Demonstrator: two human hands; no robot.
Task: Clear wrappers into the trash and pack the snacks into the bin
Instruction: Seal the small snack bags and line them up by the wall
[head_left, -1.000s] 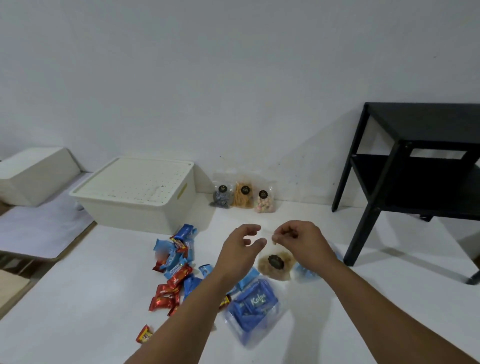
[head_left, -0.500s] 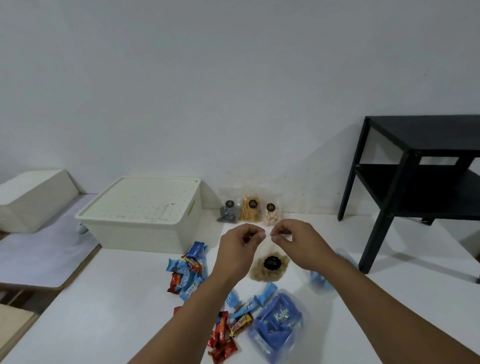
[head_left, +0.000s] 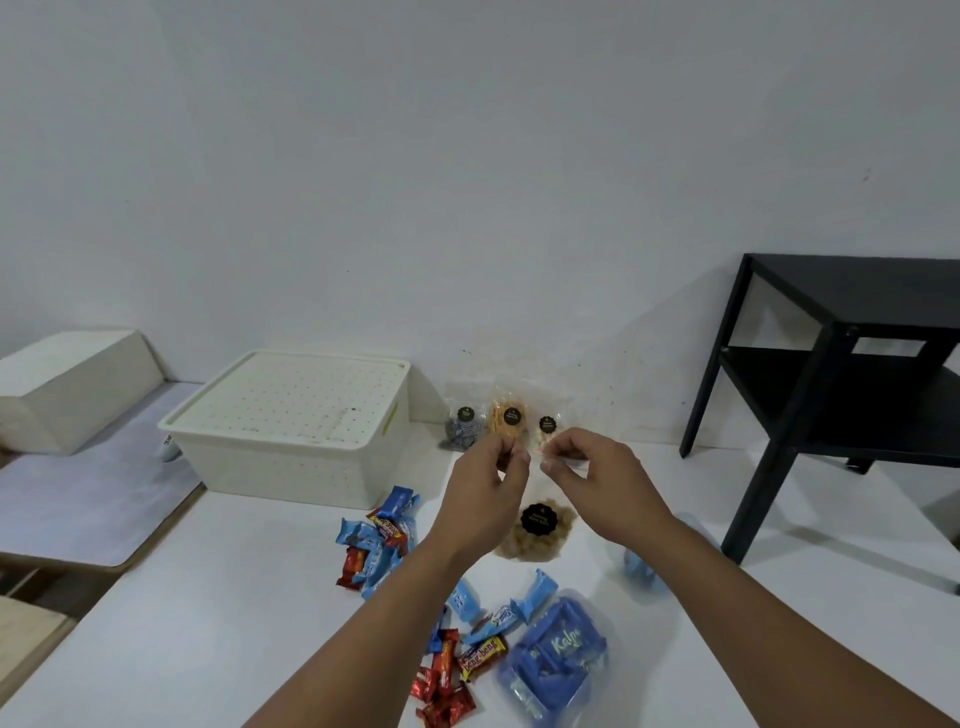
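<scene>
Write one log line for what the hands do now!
hands: left, right raised, fingertips pinched | held: unclear | bin: lid on | snacks: on table

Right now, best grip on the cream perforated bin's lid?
Judging by its pose, come from above: the cream perforated plastic bin is closed by its flat lid, whose rim overhangs the walls. Hook fingertips under the near right edge, by the yellowish tab, and lift.

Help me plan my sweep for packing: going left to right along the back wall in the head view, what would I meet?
Cream box → lidded cream bin → dark snack pouch → orange snack pouch → pale snack pouch → black side table.
</scene>
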